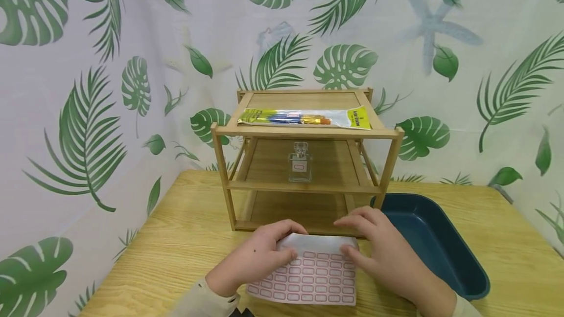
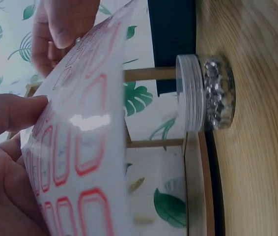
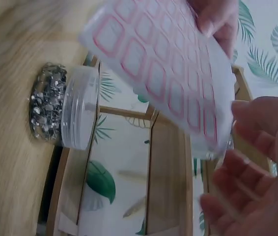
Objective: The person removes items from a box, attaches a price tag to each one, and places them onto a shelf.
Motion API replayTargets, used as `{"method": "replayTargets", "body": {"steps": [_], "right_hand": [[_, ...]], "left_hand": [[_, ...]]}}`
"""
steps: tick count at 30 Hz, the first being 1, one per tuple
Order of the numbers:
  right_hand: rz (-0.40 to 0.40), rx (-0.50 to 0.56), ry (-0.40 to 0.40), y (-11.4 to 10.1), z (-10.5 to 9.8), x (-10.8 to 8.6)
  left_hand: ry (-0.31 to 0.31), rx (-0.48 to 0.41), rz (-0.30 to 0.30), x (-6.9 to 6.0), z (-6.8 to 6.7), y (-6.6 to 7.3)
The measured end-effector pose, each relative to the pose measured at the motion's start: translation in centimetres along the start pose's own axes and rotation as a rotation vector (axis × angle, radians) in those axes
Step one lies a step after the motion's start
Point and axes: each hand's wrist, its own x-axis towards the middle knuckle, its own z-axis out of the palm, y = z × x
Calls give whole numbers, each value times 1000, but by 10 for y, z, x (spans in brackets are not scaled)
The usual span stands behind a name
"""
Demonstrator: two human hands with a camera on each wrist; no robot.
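My left hand (image 1: 260, 253) grips the left edge of a sheet of red-bordered label stickers (image 1: 315, 278), thumb on the printed face and fingers behind. The sheet is tilted above the table, and its top strip is bare of labels. At its upper right edge is my right hand (image 1: 383, 248), with the thumb close to the sheet and the fingers spread apart. Whether that thumb touches the sheet is unclear. Beyond the sheet, both wrist views show a clear lidded jar (image 2: 205, 93) of small silvery metal pieces; in the head view the sheet hides it.
A three-tier wooden rack (image 1: 304, 187) stands behind my hands. On its top lies a packet of paintbrushes (image 1: 304, 119); a glass perfume bottle (image 1: 300, 165) with a red-bordered label stands on the middle shelf. To the right is a dark blue tray (image 1: 440, 243).
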Motion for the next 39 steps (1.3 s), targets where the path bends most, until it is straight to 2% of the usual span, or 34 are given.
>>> {"method": "replayTargets", "body": {"steps": [3, 6, 12, 17, 24, 33, 39], "right_hand": [[-194, -85, 85, -4, 5, -3], [-301, -121, 101, -7, 11, -4], [-333, -125, 98, -3, 21, -7], [-367, -108, 135, 0, 26, -9], [-364, -64, 124, 6, 31, -13], [-506, -59, 244, 7, 38, -13], [-534, -69, 257, 9, 40, -14]], "left_hand": [[-5, -18, -1, 4, 6, 2], [-13, -49, 3, 9, 11, 4], [-32, -101, 5, 16, 20, 6], [-70, -204, -25, 18, 25, 5], [-128, -320, -33, 19, 28, 2], [-180, -365, -15, 19, 29, -5], [-201, -357, -2, 18, 30, -7]]}}
